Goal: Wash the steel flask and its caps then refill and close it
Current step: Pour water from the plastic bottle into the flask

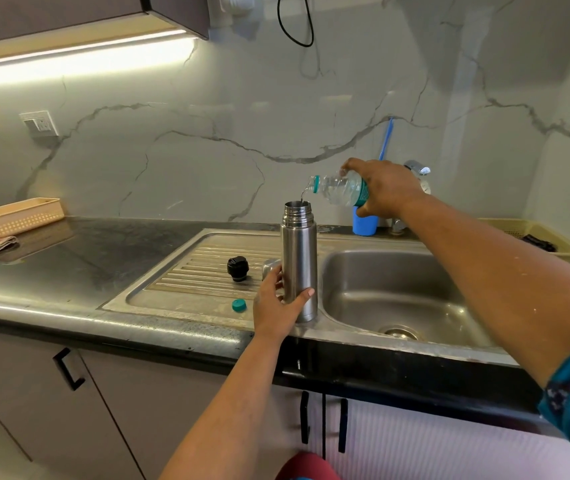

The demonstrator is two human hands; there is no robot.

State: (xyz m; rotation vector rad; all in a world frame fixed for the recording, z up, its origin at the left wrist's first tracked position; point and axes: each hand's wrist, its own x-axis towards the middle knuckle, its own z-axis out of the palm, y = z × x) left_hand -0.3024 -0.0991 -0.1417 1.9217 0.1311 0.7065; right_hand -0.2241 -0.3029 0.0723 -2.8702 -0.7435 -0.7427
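Steel flask (299,268) being refilled from a tilted plastic water bottle (340,190), upright on the sink's drainboard (203,261).

Your left hand (276,311) wraps the flask's lower body, fingers and thumb curled round it, to steady it against tipping while water lands in its open mouth. Your right hand (385,188) grips the bottle near its base and holds it tilted, neck just above the rim, so the thin stream falls inside. The black inner cap (237,268) and the steel outer cap (271,267) wait on the drainboard just left of the flask, within reach for closing. The bottle's teal cap (239,305) lies nearer the front edge. Beside you sits the sink basin (397,289).
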